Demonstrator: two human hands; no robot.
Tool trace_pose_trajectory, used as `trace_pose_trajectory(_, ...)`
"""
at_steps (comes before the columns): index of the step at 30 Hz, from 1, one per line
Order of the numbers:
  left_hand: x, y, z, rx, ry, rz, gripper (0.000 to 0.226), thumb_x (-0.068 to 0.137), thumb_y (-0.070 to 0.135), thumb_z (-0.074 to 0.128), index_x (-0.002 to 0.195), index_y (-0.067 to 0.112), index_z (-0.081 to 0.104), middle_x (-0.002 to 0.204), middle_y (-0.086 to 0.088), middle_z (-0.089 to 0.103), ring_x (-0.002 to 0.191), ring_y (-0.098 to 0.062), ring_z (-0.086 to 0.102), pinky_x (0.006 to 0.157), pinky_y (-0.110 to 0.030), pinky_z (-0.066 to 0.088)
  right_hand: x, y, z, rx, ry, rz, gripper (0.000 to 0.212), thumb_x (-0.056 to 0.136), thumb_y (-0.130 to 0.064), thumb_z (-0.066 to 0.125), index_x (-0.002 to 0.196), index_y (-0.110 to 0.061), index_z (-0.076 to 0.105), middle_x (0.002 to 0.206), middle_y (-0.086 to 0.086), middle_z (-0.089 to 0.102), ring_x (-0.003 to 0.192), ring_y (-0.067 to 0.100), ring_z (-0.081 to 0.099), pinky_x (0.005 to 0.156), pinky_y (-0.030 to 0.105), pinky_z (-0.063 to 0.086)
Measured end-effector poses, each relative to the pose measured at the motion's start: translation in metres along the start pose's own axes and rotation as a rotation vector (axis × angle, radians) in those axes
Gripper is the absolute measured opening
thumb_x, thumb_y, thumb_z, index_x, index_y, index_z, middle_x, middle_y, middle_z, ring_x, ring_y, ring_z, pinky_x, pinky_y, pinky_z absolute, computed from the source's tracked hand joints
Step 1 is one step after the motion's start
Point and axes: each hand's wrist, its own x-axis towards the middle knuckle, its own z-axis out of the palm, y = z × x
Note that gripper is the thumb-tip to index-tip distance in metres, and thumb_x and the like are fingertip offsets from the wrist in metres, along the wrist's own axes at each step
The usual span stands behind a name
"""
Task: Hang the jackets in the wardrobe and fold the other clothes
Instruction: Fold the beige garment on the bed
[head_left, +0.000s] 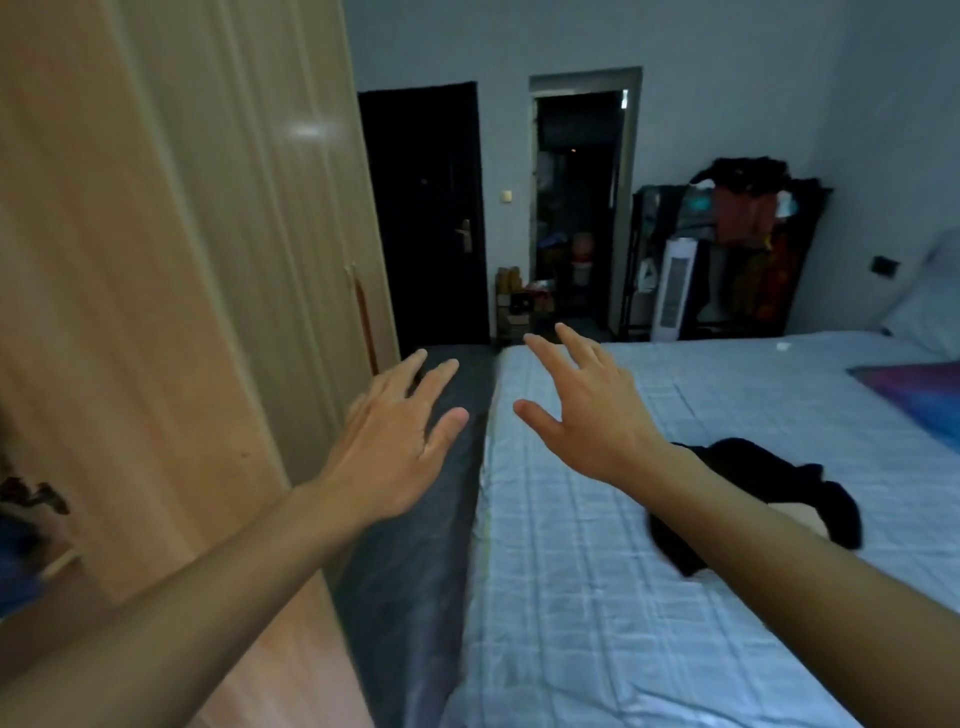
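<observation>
Now both hands, left hand (395, 447) and right hand (582, 410), are spread and hold nothing; better to turn toward the black garment (769, 478) on the bed (571, 597) at lower right.

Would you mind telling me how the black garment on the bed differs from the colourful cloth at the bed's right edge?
The black garment is plain black; the colourful cloth is purple, pink and blue. The black garment lies crumpled in a heap; the colourful cloth lies spread flat. The colourful cloth is cut off by the picture's edge; the black garment is not. Both rest on the pale checked bed sheet.
</observation>
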Motion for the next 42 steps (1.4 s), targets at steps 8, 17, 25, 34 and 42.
trace_pose_trajectory(8,0.069,0.081,0.077,-0.144,-0.093,0.151,0.067,0.097,0.064,0.027,0.154,0.029,0.025,0.163,-0.002,0.019,0.148,-0.024,0.019,0.117,-0.051,0.025,-0.031,0.103,-0.023,-0.111,0.015,0.257,0.072,0.096,-0.053,0.05,0.156,-0.028,0.019,0.164,0.011,0.016,0.149,0.031,0.018,0.118,0.051,0.027)
trace_pose_trajectory(17,0.115,0.139,0.148,-0.358,-0.156,0.291,0.06,0.1,0.053,0.034,0.153,0.026,0.027,0.163,-0.004,0.02,0.148,-0.022,0.019,0.117,-0.046,0.021,-0.032,0.168,-0.046,-0.272,0.033,0.409,0.069,0.095,-0.048,0.055,0.154,-0.025,0.027,0.161,0.012,0.024,0.144,0.034,0.027,0.112,0.053,0.033)
trace_pose_trajectory(25,0.15,0.192,0.179,-0.344,-0.195,0.277,0.061,0.1,0.054,0.033,0.154,0.027,0.026,0.163,-0.001,0.019,0.149,-0.02,0.017,0.117,-0.046,0.022,-0.031,0.234,-0.044,-0.21,0.044,0.399,0.069,0.097,-0.048,0.051,0.155,-0.025,0.023,0.162,0.01,0.02,0.148,0.031,0.02,0.115,0.051,0.026)
trace_pose_trajectory(34,0.177,0.31,0.243,-0.271,-0.25,0.198,0.062,0.1,0.053,0.033,0.155,0.026,0.024,0.164,-0.001,0.016,0.149,-0.02,0.015,0.117,-0.045,0.021,-0.047,0.374,-0.062,-0.147,0.013,0.338,0.066,0.098,-0.048,0.049,0.155,-0.024,0.025,0.162,0.01,0.02,0.147,0.03,0.021,0.115,0.048,0.025)
trace_pose_trajectory(42,0.233,0.362,0.267,-0.248,-0.203,0.173,0.061,0.1,0.053,0.034,0.154,0.026,0.026,0.163,-0.002,0.019,0.148,-0.02,0.018,0.115,-0.045,0.023,-0.018,0.448,-0.063,-0.082,-0.026,0.3,0.067,0.098,-0.046,0.05,0.156,-0.024,0.024,0.163,0.01,0.02,0.148,0.029,0.02,0.117,0.048,0.026)
